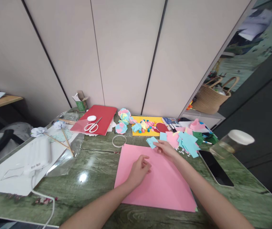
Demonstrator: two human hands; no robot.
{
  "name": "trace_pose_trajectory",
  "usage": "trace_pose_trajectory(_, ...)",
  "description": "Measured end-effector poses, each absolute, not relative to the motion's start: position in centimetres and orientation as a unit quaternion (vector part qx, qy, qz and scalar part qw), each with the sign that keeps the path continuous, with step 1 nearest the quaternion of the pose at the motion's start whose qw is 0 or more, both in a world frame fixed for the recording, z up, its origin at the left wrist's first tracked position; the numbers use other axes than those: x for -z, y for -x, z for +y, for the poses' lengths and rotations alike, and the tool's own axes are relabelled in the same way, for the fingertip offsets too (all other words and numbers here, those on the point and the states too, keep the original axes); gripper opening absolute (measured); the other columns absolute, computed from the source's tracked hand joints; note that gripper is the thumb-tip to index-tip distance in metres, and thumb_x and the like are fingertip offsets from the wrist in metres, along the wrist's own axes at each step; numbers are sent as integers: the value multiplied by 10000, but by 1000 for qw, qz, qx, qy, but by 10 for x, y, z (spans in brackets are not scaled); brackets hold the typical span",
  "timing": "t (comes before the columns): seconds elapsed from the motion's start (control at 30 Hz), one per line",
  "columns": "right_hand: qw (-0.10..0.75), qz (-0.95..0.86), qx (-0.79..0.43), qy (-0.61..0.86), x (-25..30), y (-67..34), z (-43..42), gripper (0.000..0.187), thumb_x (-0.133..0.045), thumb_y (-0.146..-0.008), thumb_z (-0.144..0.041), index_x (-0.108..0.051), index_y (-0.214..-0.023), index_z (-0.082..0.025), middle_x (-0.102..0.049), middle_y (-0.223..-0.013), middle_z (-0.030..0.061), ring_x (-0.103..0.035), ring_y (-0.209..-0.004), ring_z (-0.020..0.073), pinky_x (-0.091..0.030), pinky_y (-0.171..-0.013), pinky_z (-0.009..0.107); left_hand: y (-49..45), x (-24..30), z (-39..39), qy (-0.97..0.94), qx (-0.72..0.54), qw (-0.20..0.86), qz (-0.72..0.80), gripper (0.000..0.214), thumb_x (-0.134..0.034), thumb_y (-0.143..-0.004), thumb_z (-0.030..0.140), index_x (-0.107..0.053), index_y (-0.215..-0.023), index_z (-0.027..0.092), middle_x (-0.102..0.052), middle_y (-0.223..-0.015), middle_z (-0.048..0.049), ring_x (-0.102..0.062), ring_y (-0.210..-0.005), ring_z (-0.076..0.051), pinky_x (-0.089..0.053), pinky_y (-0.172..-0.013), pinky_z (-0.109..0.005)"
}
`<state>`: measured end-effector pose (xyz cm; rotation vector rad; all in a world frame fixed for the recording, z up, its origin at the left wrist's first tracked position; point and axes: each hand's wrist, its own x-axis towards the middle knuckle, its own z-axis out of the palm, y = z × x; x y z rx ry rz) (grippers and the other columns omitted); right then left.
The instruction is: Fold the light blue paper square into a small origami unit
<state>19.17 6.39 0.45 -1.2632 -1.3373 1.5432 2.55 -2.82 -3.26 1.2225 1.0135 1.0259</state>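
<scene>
A large pink paper sheet (155,181) lies on the green marble table (95,171) in front of me. My right hand (165,148) reaches over the sheet's far edge and pinches a small light-blue paper square (152,141). My left hand (139,170) rests on the pink sheet with fingers loosely curled; nothing shows in it. Just right of my right hand lies a heap of blue and pink paper squares (185,141).
A black phone (215,168) and a lidded glass jar (233,143) lie at the right. White scissors (93,125) rest on a red folder (96,120). Folded paper balls (123,119), a yellow sheet (145,125), a tape ring (119,140), paper flowers on sticks (54,133) and a white device (37,154) lie beyond.
</scene>
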Motion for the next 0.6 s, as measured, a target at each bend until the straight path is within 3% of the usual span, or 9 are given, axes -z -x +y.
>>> trace_pose_trajectory(0.13, 384, -531, -593, 467, -21, -168, 103, 251, -548, -729, -403, -550, -865, -192, -622, -731, 12, -555, -551, 66, -425, -503, 163, -25, 32, -29, -532, -429, 592, 428, 259, -465, -725, 183, -470, -983, 165, -555, -726, -13, -567, -597, -112, -443, -555, -227)
trace_pose_trajectory(0.23, 367, -551, -584, 470, -16, -159, 113, 285, -521, -745, -405, -567, -930, -193, -645, -860, 60, -604, -654, 105, -461, -561, 200, -24, 32, -29, -540, -423, 592, 423, 227, -456, -725, 179, -491, -949, 156, -564, -715, -18, -566, -603, -114, -441, -557, -228)
trace_pose_trajectory(0.5, 327, -642, -458, 521, 16, -187, 65, 273, -530, -700, -355, -596, -875, -156, -635, -736, 42, -578, -617, 145, -451, -579, 265, -23, 32, -29, -556, -409, 582, 431, 182, -443, -718, 147, -536, -874, 151, -576, -720, -24, -561, -610, -109, -439, -575, -229)
trace_pose_trajectory(0.6, 311, -677, -391, 541, 12, -209, 41, 254, -529, -697, -367, -614, -835, -171, -639, -775, 49, -572, -718, 183, -443, -680, 314, -24, 32, -29, -555, -409, 582, 432, 175, -450, -710, 141, -545, -856, 150, -577, -723, -26, -559, -621, -113, -443, -572, -229)
